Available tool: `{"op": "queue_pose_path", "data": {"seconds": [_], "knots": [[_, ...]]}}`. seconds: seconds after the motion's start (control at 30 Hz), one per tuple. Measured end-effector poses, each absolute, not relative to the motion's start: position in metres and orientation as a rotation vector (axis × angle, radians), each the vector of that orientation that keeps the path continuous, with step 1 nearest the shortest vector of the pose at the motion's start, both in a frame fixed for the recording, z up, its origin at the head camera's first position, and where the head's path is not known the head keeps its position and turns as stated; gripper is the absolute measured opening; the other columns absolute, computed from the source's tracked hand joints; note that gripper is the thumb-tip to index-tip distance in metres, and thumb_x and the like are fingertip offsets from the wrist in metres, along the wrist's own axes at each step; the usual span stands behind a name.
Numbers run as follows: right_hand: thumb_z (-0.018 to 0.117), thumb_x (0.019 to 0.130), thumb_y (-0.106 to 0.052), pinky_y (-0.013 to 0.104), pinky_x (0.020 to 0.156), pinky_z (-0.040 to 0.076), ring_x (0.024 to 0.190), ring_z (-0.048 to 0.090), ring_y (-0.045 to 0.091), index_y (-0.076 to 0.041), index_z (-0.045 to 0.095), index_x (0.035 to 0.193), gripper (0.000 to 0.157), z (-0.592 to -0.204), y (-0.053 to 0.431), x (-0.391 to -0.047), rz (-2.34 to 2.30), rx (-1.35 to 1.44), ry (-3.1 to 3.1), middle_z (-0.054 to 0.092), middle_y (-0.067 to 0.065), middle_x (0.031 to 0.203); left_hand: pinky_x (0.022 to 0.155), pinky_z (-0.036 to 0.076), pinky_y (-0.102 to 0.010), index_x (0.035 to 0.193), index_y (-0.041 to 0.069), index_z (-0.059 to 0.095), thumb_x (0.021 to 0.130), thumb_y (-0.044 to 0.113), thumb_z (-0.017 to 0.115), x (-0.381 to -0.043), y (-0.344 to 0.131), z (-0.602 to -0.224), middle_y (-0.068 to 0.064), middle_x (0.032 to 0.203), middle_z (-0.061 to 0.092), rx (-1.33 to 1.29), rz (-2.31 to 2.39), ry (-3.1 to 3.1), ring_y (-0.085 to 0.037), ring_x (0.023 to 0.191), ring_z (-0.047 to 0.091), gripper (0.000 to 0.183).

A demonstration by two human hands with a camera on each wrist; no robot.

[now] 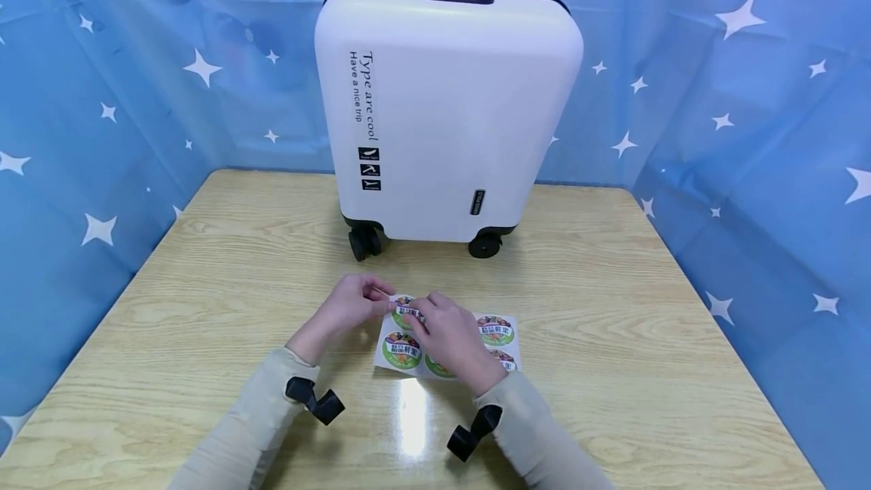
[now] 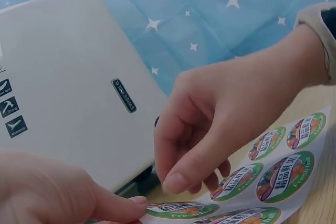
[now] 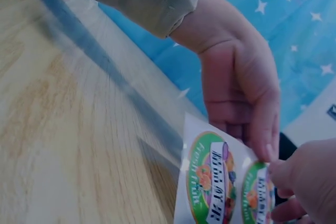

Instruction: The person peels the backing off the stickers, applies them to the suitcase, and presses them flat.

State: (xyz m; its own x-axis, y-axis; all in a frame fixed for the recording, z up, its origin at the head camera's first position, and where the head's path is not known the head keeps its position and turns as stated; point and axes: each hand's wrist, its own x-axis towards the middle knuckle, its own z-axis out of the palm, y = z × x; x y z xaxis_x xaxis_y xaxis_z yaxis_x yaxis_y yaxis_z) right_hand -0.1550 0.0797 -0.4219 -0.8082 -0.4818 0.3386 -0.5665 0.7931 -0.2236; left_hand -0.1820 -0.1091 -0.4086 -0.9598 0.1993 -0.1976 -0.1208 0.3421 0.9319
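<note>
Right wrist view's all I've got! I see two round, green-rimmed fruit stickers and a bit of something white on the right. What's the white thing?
Observer: A white, hard-looking suitcase, standing on black wheels.
Operator: Cool! Does it say anything?
Observer: Yes, black lettering down its front includes "Have a nice trip".
Operator: Are there more than two stickers?
Observer: Yes, more round fruit stickers on the white paper sheet show to the right of the bare right hand.
</note>
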Motion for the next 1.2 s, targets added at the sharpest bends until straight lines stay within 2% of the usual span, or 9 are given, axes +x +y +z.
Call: {"op": "queue_pose_path", "data": {"seconds": [0.23, 0.43, 0.67, 1.2], "knots": [[0.060, 0.091, -0.032, 0.022, 0.050, 0.043, 0.064, 0.052, 0.010, -0.013, 0.068, 0.094, 0.020, -0.422, 0.079, -0.154, 0.530, 0.780, -2.683, 0.059, -0.001, 0.083, 0.073, 0.051, -0.038, 0.103, -0.002, 0.062, 0.084, 0.000, 0.065, -0.180, -0.103, -0.407, -0.011, 0.089, 0.062, 0.036, 1.741, 2.252, -0.018, 0.077, 0.059, 0.019], [0.059, 0.091, -0.033, 0.021, 0.051, 0.042, 0.065, 0.051, 0.008, -0.014, 0.069, 0.100, 0.024, -0.423, 0.078, -0.154, 0.596, 0.751, -2.686, 0.060, -0.003, 0.085, 0.077, 0.051, -0.041, 0.107, -0.005, 0.060, 0.084, -0.002, 0.064, -0.177, -0.099, -0.404, -0.014, 0.093, 0.062, 0.061, 1.799, 2.182, -0.019, 0.080, 0.061, 0.024], [0.055, 0.093, -0.039, 0.022, 0.054, 0.043, 0.068, 0.053, 0.007, -0.013, 0.068, 0.106, 0.032, -0.422, 0.078, -0.152, 0.661, 0.708, -2.745, 0.061, -0.003, 0.090, 0.075, 0.052, -0.038, 0.107, -0.006, 0.060, 0.084, -0.003, 0.064, -0.175, -0.096, -0.402, -0.014, 0.092, 0.064, 0.051, 1.839, 2.155, -0.018, 0.079, 0.062, 0.024], [0.054, 0.094, -0.037, 0.024, 0.055, 0.044, 0.070, 0.055, 0.010, -0.011, 0.067, 0.104, 0.031, -0.418, 0.081, -0.151, 0.693, 0.692, -2.770, 0.061, -0.001, 0.091, 0.075, 0.053, -0.038, 0.103, -0.006, 0.062, 0.082, -0.003, 0.066, -0.177, -0.088, -0.406, -0.013, 0.091, 0.065, -0.010, 1.900, 2.116, -0.018, 0.078, 0.063, 0.021]]}}
